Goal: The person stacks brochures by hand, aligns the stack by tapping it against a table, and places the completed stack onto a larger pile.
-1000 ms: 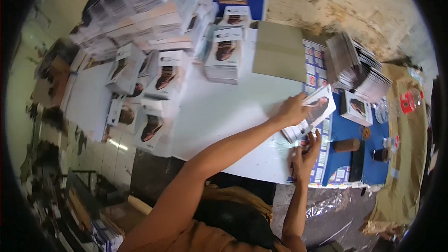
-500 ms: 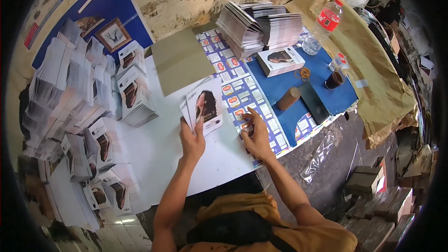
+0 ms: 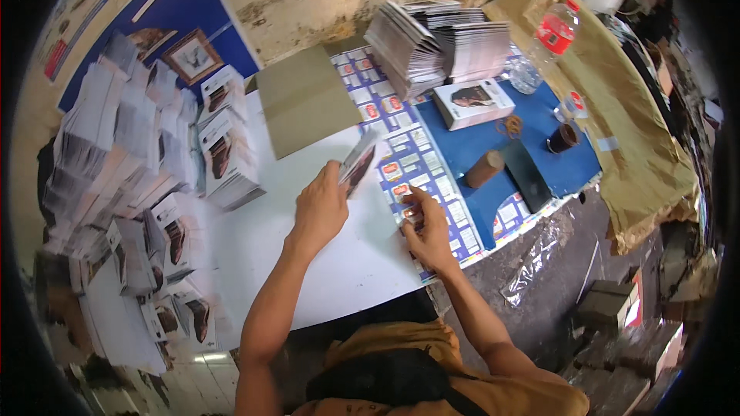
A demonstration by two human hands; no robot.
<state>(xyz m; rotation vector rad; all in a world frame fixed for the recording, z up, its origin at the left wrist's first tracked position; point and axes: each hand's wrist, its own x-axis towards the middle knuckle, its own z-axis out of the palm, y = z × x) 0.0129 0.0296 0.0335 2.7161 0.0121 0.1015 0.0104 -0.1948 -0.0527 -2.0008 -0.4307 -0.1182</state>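
Observation:
My left hand (image 3: 322, 204) is closed on a small bundle of printed leaflets (image 3: 358, 164), white with a dark-haired portrait. The bundle is tilted up on edge above the white tabletop (image 3: 308, 285), so its face shows only at a slant. To the right, my right hand (image 3: 428, 231) hovers by the patterned blue-and-white sheet (image 3: 401, 173). Its fingers are bent and apart from the thumb, with nothing visible between them. A flat brown cardboard piece (image 3: 304, 100) lies beyond the bundle.
Tall piles of leaflets (image 3: 92, 139) crowd the left side. Folded leaflets (image 3: 474, 46) stand at the back beside a bottle (image 3: 551, 35). On the blue mat lie a leaflet stack (image 3: 472, 104), rubber bands (image 3: 509, 126), a brown cylinder (image 3: 484, 169), a phone (image 3: 526, 175) and a dark-filled cup (image 3: 563, 139).
The leaflet bundle has turned from facing up to standing tilted on edge, as my left wrist rolled over and rose slightly. My right hand has barely moved.

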